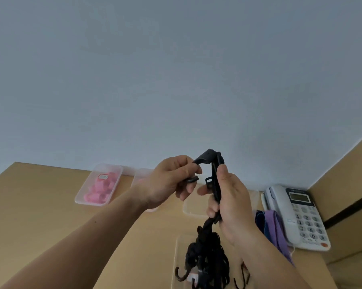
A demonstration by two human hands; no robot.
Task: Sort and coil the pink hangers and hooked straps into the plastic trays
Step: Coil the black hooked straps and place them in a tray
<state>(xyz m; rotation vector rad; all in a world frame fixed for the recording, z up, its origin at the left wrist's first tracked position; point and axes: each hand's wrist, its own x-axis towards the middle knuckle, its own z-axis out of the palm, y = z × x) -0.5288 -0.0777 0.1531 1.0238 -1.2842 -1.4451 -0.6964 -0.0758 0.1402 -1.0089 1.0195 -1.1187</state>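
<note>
A smooth tan desk (pixel 40 205) carries a clear plastic tray (pixel 80 197) of pink hangers (pixel 101 188) by its far edge and a second tray (pixel 179 247), at the near edge, of tangled black hooked straps (pixel 207 253). Above it, the right hand (pixel 230 197) curls tight round one flat strap (pixel 214 180); the left hand (pixel 169 180) pinches its bent end.

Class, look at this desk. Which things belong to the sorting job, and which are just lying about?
Job:
- strap, held by left hand and right hand
- strap pile
- pink hangers in their tray
- clear tray

Lying about:
- phone
- purple cloth
</note>
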